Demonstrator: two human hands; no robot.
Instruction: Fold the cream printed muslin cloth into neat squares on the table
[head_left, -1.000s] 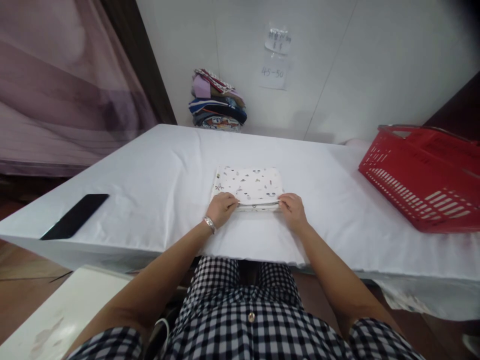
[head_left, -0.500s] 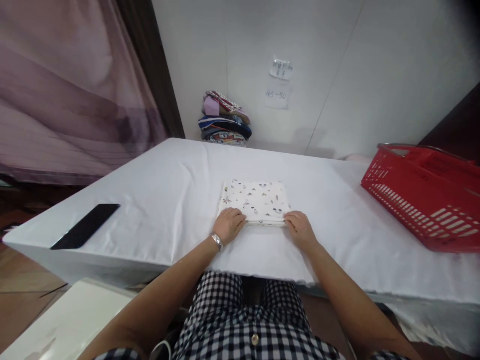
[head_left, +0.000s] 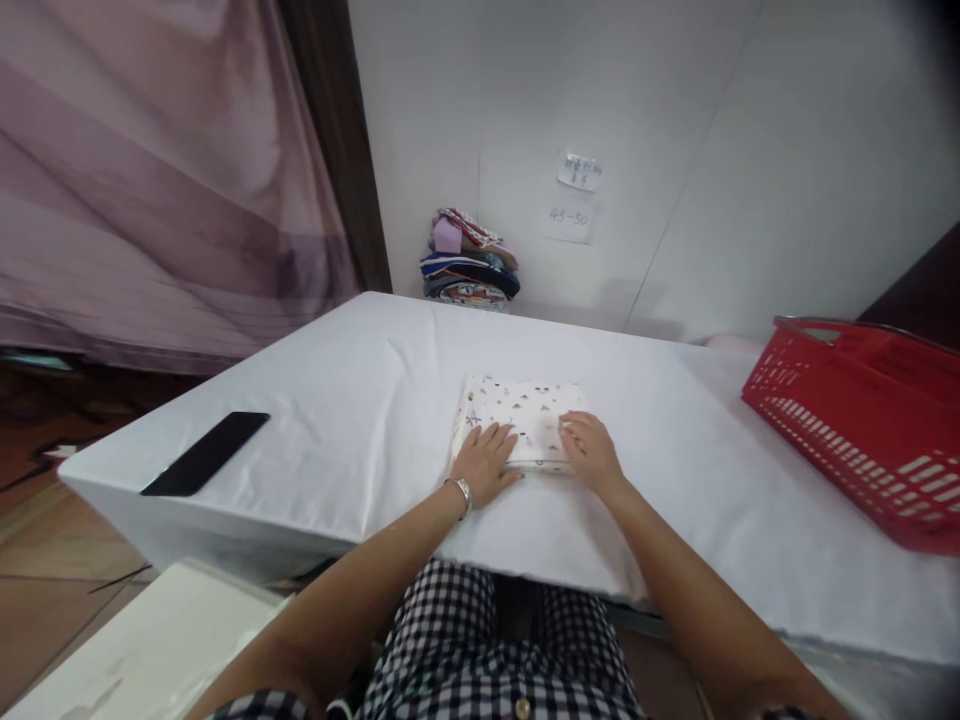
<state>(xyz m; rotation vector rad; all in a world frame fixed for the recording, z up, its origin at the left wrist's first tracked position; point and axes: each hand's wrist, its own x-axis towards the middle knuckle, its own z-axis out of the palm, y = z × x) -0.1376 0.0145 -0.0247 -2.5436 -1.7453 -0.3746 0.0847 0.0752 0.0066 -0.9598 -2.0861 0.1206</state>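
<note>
A folded white cloth with small printed figures (head_left: 521, 410) lies flat on the white-covered table (head_left: 360, 420), near its front edge. My left hand (head_left: 489, 462) rests palm down on the cloth's near left corner, fingers spread. My right hand (head_left: 591, 450) lies on the near right corner, fingers loosely bent on top of the fabric. A silver bracelet sits on my left wrist. Neither hand grips the cloth; both press on it.
A black phone (head_left: 207, 466) lies at the table's left front corner. A red plastic basket (head_left: 862, 430) stands at the right. A stack of folded coloured clothes (head_left: 471, 258) sits against the back wall under two paper notes. A purple curtain hangs at left.
Both hands moved from pinching the cloth's near edge to lying flat on top of it. The camera tilted up and the view shifted, so the table sits lower in frame.
</note>
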